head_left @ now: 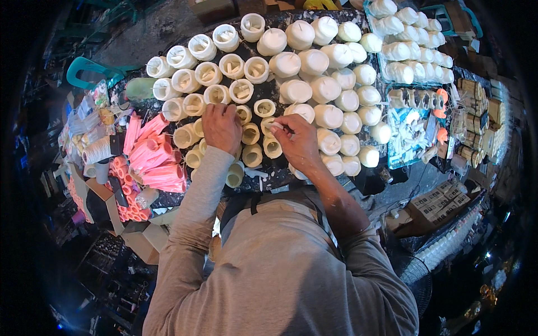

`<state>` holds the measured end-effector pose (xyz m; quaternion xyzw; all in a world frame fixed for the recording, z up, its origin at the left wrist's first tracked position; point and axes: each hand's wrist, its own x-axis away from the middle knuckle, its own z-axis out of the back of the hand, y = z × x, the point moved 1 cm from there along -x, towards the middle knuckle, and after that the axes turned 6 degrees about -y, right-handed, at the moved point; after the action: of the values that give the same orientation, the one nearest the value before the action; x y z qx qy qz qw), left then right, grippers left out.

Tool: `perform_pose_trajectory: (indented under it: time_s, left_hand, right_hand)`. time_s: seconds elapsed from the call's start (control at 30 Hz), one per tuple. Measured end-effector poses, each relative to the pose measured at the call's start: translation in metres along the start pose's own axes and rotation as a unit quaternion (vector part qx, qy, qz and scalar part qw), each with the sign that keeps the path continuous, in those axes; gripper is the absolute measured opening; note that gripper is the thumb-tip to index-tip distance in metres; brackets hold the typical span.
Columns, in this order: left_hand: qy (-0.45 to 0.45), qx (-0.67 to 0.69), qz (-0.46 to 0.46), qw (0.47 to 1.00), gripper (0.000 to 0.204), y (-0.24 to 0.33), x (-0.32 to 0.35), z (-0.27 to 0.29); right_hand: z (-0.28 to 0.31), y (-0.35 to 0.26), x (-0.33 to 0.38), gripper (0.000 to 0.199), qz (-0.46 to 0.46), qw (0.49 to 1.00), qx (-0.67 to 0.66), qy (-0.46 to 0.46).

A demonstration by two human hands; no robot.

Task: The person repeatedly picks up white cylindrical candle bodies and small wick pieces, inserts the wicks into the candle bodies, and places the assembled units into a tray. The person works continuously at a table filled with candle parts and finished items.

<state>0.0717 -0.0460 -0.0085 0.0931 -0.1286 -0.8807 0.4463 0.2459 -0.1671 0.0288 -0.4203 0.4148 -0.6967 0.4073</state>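
My right hand (297,140) is closed, its thumb and fingers pinching a small white wax piece (274,127) above a hollow cream wax cup (272,147). To its left, my left hand (222,127) reaches over the cups with its fingers bent together; the fingertips are hidden, so what they grip does not show. Just beyond it stands a wax cup with white pieces inside (217,94). Several similar cups in rows hold loose wax pieces, while nearer ones look hollow. On the right stand rows of solid white candles (325,89), some with wicks showing.
Pink plastic-wrapped bundles (150,157) lie at the table's left, beside a white cord spool (97,151) and an open cardboard box (140,239). White wrapped candles (399,51) fill the far right. A blue tray (412,161) of white scraps sits nearer. A teal chair (84,71) stands far left.
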Motion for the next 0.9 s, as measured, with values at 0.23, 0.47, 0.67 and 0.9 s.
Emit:
perform_pose_trajectory:
  time_s: [0.23,0.47,0.67,0.9]
  left_hand:
    - [-0.014,-0.013,-0.010,1.000,0.018,-0.005,0.001,-0.007]
    - [-0.019,-0.027,-0.004,0.999,0.018,-0.008,0.000,-0.004]
    - [0.035,-0.017,-0.042,0.998,0.017,-0.008,0.004,0.001]
    - [0.022,0.045,-0.023,0.999,0.025,-0.005,0.013,0.011]
  right_hand:
    - [0.004,0.003,0.002,0.020,0.008,1.000,0.000,0.010]
    - [0.006,0.002,0.002,0.020,0.019,1.000,0.002,0.024]
    - [0.005,0.010,0.002,0.019,0.004,0.997,-0.069,0.019]
    - [-0.008,0.000,-0.032,0.014,-0.134,0.885,-0.439,-0.074]
